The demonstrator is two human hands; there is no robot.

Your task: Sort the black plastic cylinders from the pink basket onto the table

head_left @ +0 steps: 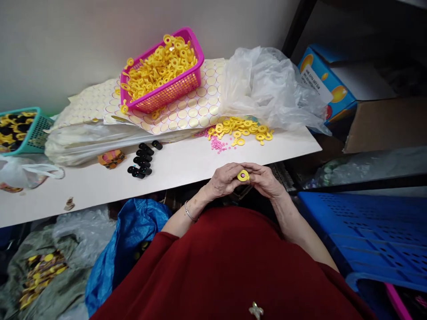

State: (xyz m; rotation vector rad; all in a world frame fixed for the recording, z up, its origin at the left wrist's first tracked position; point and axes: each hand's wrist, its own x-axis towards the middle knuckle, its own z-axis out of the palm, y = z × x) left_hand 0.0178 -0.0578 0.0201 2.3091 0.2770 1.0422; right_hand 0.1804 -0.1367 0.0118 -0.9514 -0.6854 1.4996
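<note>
We pinch one yellow ring [243, 175], pink at its centre, between left hand [223, 180] and right hand [265, 180], below the table [187, 164] edge. At 12 o'clock, loose rings [245, 128] and pink beads [216, 143] lie unjoined; at 11, the pink basket [196, 73] is heaped full.

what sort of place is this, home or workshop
Likely a small piecework assembly spot, perhaps at home. A pink basket is heaped with yellow rings, loose rings and pink beads lie on the white table, and the left hand and right hand hold a single ring.
</note>
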